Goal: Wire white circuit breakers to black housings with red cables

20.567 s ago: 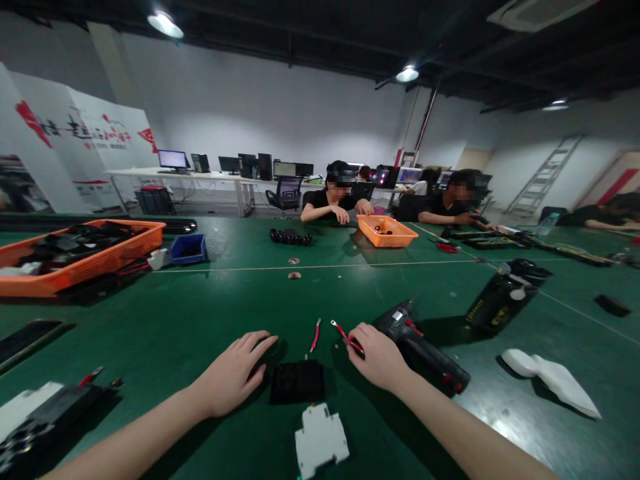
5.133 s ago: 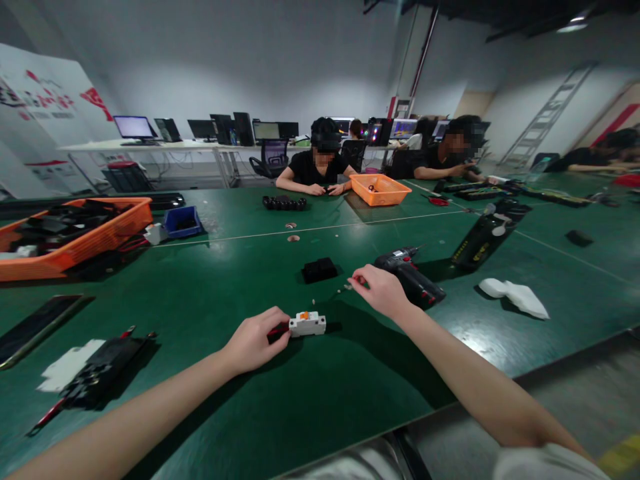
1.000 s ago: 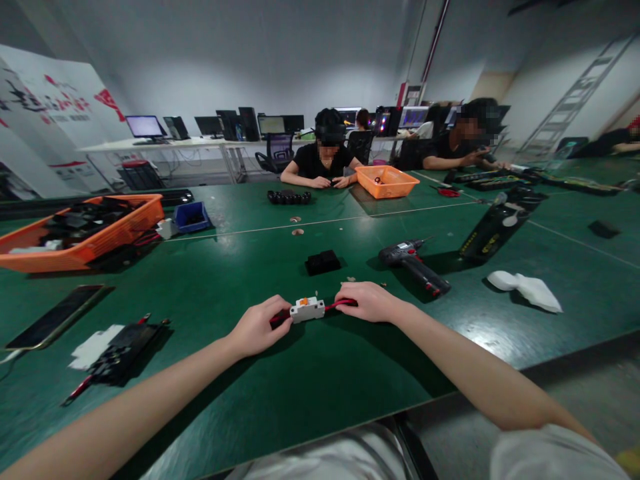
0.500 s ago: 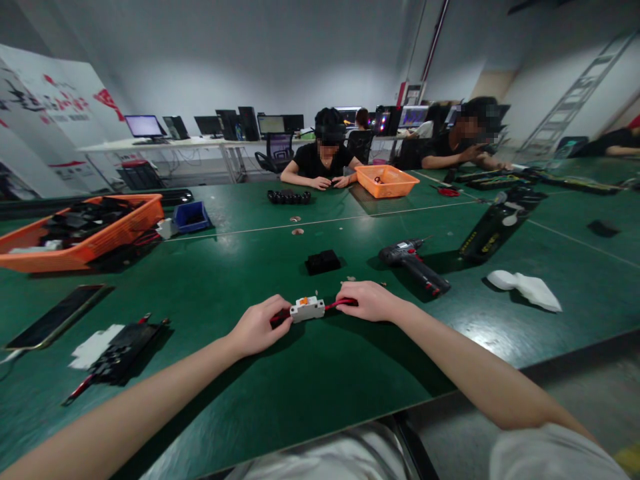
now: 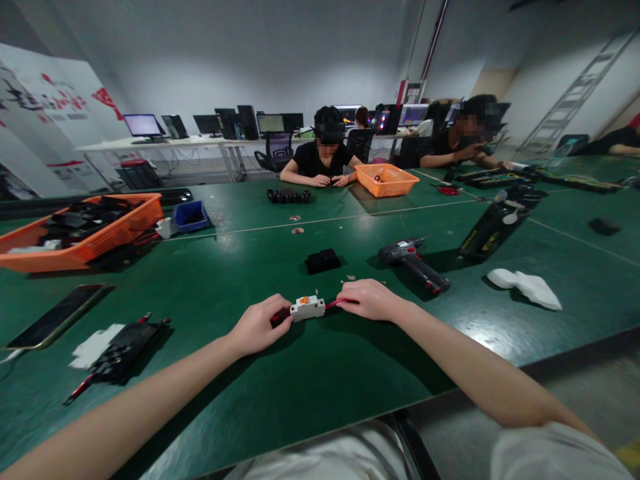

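A white circuit breaker [image 5: 307, 308] with an orange toggle sits between my hands, low over the green table [image 5: 310, 380]. Red wire comes out of both its ends. My left hand [image 5: 263, 325] is closed at the breaker's left end, gripping the dark red wire [image 5: 281, 316] there. On the other side, my right hand [image 5: 367, 300] pinches the red wire [image 5: 334, 304] leaving the right end. Just beyond the breaker lies a small black block [image 5: 323, 261]. A cordless drill [image 5: 416, 265] rests past my right hand.
At left are a phone [image 5: 55, 317], a black part with red leads [image 5: 125, 350], an orange basket [image 5: 80, 256] of black parts and a blue bin [image 5: 191, 217]. A black bottle [image 5: 500, 225] and white object [image 5: 525, 288] lie right. Co-workers sit opposite near another orange basket [image 5: 387, 181].
My right fingers have shifted slightly on the red wire, and less of it shows over them. The left hand and the breaker stay in place.
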Demonstrator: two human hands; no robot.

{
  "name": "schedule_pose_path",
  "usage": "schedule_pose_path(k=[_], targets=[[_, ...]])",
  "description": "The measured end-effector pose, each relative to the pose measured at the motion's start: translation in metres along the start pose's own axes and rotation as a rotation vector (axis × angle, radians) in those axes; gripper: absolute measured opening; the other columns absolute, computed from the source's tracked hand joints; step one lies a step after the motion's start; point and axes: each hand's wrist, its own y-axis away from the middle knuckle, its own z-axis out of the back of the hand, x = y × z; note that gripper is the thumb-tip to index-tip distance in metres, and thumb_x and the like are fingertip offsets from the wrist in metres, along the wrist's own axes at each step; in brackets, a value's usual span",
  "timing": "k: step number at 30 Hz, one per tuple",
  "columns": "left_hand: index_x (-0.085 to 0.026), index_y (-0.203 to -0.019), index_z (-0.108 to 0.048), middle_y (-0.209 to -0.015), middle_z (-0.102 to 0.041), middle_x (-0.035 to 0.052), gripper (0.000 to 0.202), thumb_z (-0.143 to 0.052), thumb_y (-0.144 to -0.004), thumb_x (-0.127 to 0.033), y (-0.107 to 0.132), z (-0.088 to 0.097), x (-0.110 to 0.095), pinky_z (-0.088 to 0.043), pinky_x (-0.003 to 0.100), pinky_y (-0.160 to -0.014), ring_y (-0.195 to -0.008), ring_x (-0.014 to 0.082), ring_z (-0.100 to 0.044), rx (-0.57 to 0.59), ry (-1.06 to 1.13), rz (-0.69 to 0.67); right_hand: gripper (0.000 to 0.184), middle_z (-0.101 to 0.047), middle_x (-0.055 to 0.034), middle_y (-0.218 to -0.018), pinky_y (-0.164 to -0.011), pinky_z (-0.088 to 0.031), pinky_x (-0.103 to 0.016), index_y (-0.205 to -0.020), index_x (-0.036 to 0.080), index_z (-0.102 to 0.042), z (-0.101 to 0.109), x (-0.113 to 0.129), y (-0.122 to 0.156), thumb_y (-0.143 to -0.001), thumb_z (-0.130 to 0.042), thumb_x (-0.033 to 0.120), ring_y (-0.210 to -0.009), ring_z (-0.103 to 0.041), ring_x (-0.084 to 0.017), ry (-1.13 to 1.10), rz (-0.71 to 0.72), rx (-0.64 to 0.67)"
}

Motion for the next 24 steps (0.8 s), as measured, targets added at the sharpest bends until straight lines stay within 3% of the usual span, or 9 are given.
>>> schedule_pose_path(k=[24], targets=[[-0.021, -0.109, -0.061, -0.107, -0.064, 0.0052, 0.021, -0.051, -0.094, -0.032, 0.0006, -0.0010, 0.0014, -0.052, 0.029, -0.082, -0.092, 0.0162, -0.063, -0.004, 0.012, 0.017, 0.022, -0.069, -0.0039, -0.086, -0.064, -0.041, -0.026, -0.100, 0.020, -0.072, -0.0085, -0.0014, -0.0004, -0.098, -0.053, 0.029, -0.076, -0.063, -0.016, -0.100, -0.029, 0.012]])
